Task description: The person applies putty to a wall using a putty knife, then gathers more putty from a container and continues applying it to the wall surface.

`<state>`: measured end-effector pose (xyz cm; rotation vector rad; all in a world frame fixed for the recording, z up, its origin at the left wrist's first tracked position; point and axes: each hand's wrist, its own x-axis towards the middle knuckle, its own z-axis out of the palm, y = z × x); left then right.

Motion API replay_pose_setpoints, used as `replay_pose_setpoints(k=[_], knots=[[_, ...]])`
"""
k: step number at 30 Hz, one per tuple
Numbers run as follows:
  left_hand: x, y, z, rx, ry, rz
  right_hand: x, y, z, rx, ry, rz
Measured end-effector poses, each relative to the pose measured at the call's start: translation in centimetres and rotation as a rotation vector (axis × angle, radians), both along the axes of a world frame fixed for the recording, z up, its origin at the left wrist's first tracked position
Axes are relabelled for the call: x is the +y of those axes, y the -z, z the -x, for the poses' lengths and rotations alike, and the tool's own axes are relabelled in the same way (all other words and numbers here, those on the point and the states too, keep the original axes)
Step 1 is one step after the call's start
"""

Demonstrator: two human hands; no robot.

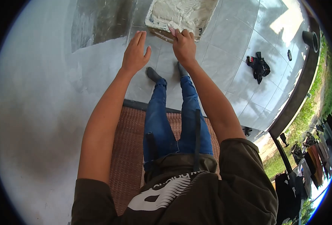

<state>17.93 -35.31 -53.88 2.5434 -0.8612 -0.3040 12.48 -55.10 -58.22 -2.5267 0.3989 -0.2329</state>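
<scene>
whitish paste (184,14) coats the tray (160,35) beside the right hand (185,45).

Sunlight glares on the floor (229,67); edges bend.

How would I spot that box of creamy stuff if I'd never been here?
Start with the grey tiled floor, then go to the top of the view, by the person's right hand. There you'll find an open box, cut off by the picture's edge. Unlike the crumpled black bundle farther right, it is filled with thick, ridged cream paste.
</scene>
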Motion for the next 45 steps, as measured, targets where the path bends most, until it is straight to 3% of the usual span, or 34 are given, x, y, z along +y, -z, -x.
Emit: replay_pose_setpoints(k=[10,12,18,24,28,38,41,42,44,45], knots=[[-1.5,10.3,-8.1,-0.113,0.147,-0.032,2.6,6.1,-1.4,0.058,-0.041,0.235],[-2.0,10.8,-8.9,0.072,0.196,-0.221,3.2,7.0,-1.1,0.054,-0.043,0.278],[-2.1,11.9,-8.8,0.044,0.220,-0.342,3.7,6.8,-0.5,0.068,-0.049,0.294],[-2.3,13.0,-8.3,-0.013,0.158,-0.182,3.5,5.8,0.1,0.095,-0.103,0.304],[-3.0,12.7,-8.2,0.105,0.094,-0.268,3.7,4.9,1.3,0.110,-0.127,0.288],[-2.5,13.3,-7.8,-0.017,0.111,-0.235,4.4,3.6,4.5,0.091,-0.116,0.219],[-2.7,13.2,-7.8,-0.039,0.108,-0.230,5.1,2.3,6.6,0.091,-0.074,-0.112],[-2.7,13.1,-7.7,-0.036,0.102,-0.236,4.9,1.9,6.4,0.093,-0.074,-0.115],[-2.6,12.9,-7.6,-0.025,0.108,-0.245,4.3,1.0,6.2,0.204,0.372,-0.749],[-2.6,12.8,-7.7,-0.021,0.113,-0.249,3.5,0.8,5.4,0.088,0.545,-1.234]])
